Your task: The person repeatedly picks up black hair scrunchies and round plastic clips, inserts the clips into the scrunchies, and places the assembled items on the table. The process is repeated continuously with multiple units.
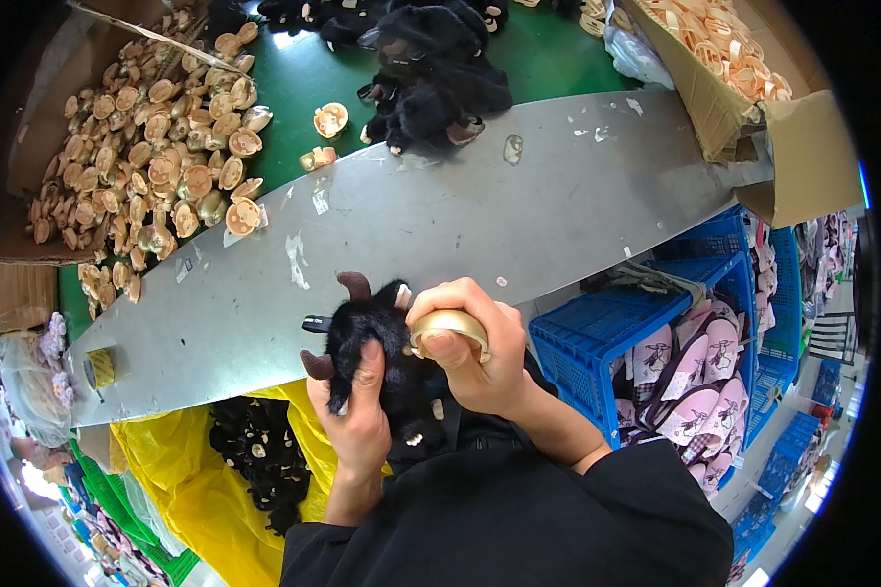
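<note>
In front of my body, my left hand [360, 416] is closed around a black plush toy [367, 328] with brown horns, a dark loop tag and pale feet. Pinched in my right hand [489, 367] is a gold plastic shell piece [457, 323], rounded and shiny. Both hands are close together, the shell beside the toy's right side; whether the two touch is hidden by my fingers. Beyond them lies a pile of black plush toys [431, 83]. Two loose shell pieces [330, 119] rest near that pile, their peach-coloured insides showing on one.
A cardboard box [10, 220] spills gold shells [157, 166] at the far left. Another carton [803, 147] with cream plastic parts [719, 44] stands far right. A metal ledge [411, 215] borders the green surface. Yellow plastic bag [181, 470] and blue crates [578, 342] flank me.
</note>
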The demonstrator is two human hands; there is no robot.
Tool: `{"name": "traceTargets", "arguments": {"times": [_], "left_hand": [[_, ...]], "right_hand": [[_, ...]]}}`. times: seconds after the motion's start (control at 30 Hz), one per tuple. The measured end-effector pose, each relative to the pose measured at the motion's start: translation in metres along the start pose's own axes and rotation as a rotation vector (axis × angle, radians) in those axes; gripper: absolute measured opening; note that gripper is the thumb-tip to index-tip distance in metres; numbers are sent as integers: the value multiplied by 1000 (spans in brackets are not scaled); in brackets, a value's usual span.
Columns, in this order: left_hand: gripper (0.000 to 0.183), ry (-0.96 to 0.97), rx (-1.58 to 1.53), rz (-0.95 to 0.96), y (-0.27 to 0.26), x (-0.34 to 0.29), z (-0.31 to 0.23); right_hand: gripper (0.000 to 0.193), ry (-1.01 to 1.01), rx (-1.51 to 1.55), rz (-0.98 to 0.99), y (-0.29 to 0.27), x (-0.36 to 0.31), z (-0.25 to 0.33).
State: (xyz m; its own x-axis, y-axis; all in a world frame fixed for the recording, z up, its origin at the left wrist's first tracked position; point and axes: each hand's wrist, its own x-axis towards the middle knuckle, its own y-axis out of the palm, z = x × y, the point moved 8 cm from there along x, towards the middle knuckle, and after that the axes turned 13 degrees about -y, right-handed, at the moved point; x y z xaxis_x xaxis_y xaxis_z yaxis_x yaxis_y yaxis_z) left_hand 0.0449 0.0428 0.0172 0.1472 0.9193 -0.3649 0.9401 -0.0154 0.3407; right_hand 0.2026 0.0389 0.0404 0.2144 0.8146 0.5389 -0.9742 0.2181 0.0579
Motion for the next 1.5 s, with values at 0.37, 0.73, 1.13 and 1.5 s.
{"name": "traceTargets", "arguments": {"times": [0.37, 0.73, 1.13, 1.5], "left_hand": [[27, -2, 35, -55, -3, 0, 8], [19, 206, 388, -86, 5, 1, -5], [18, 14, 190, -51, -16, 6, 19], [58, -273, -287, 196, 8, 5, 38]], "right_hand": [[38, -97, -82, 15, 3, -3, -6], [37, -294, -369, -22, 10, -2, -13], [44, -207, -161, 129, 8, -3, -16], [26, 177, 271, -23, 1, -9, -36]]}}
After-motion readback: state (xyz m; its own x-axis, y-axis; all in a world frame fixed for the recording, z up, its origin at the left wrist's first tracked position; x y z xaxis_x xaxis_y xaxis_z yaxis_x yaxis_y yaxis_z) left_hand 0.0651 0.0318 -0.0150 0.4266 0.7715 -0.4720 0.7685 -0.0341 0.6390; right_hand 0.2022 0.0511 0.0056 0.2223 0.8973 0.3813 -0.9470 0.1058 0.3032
